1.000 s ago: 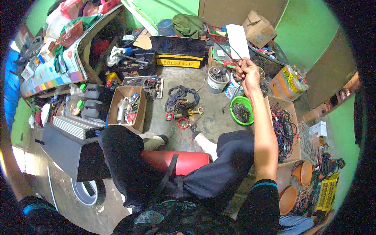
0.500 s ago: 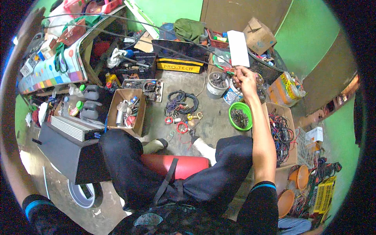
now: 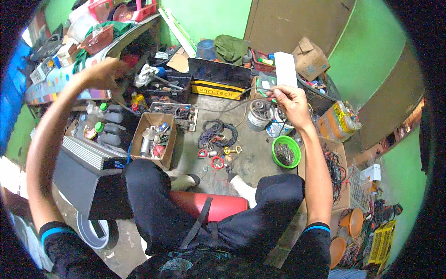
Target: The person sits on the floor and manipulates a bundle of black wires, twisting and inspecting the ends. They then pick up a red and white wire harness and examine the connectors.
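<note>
My right hand (image 3: 291, 103) is raised over the far right floor, thumb and fingers pinched on a thin dark cable (image 3: 227, 110). From there the cable sags leftward across the floor area. My left hand (image 3: 109, 76) hangs in the air at the left, near the table; its fingers are blurred, and whether the cable runs into them is unclear. Below, between my feet and the toolbox, lies a coil of dark cable (image 3: 231, 131). Near it sit a red ring (image 3: 217, 162) and a yellow metal piece (image 3: 232, 150).
A green bowl of small metal parts (image 3: 284, 154) stands below my right forearm, by buckets (image 3: 257, 122). At the left are a cardboard box of parts (image 3: 163, 156) and black jugs (image 3: 113, 131). Beyond the coil is a black-and-yellow toolbox (image 3: 215, 91). A box of wires (image 3: 341, 197) stands right.
My left hand has come down and rightward from the upper left edge. The cable, stretched taut before, now droops lower. My right hand stays pinched on it, slightly lower in view.
</note>
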Demonstrator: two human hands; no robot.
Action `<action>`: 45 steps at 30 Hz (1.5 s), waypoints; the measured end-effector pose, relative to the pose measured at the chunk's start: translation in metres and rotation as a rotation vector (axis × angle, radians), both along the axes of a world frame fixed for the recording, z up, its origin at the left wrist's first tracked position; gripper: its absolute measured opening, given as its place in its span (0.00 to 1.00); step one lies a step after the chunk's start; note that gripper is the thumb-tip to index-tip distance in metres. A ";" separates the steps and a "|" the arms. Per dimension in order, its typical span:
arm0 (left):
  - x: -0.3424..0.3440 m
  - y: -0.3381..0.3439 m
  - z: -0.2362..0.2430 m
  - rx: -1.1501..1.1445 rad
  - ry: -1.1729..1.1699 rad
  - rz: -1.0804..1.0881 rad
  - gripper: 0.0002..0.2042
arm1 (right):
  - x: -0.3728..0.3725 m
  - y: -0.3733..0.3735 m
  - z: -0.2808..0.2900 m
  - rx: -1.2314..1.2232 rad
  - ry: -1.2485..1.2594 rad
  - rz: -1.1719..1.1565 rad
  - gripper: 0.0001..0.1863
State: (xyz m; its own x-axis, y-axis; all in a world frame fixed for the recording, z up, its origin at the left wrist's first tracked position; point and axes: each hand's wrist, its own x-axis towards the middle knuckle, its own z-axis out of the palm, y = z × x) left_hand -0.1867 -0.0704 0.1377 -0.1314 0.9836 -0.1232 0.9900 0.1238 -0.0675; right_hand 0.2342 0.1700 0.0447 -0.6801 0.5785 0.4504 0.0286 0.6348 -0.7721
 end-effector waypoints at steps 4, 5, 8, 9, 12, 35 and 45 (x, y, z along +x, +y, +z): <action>0.113 0.049 -0.047 0.456 -0.702 -0.319 0.40 | -0.038 -0.028 0.029 0.241 -0.040 0.162 0.10; 0.144 0.060 -0.058 0.455 -0.883 -0.334 0.37 | -0.043 -0.033 0.036 0.311 -0.079 0.170 0.09; 0.201 0.089 -0.096 0.443 -1.216 -0.395 0.25 | -0.051 -0.038 0.052 0.359 -0.038 0.155 0.09; 0.209 0.095 -0.105 0.336 -1.327 -0.277 0.21 | -0.043 -0.030 0.056 0.398 0.020 0.132 0.09; 0.206 0.110 -0.122 0.471 -1.300 -0.178 0.12 | -0.002 -0.005 0.068 0.438 0.140 -0.158 0.06; 0.220 0.152 -0.023 1.094 -2.119 -0.400 0.17 | -0.050 -0.050 -0.056 -0.466 -0.176 0.549 0.38; 0.102 0.185 -0.075 1.517 -2.056 0.222 0.17 | -0.030 -0.025 -0.054 -0.504 -0.031 0.199 0.17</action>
State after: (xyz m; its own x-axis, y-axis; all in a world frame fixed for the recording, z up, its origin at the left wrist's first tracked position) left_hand -0.0844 0.1143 0.0625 -0.8359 0.5014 0.2233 -0.2838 -0.7431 0.6060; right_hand 0.2039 0.1448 -0.0098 -0.8069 0.5765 0.1287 -0.0268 0.1819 -0.9829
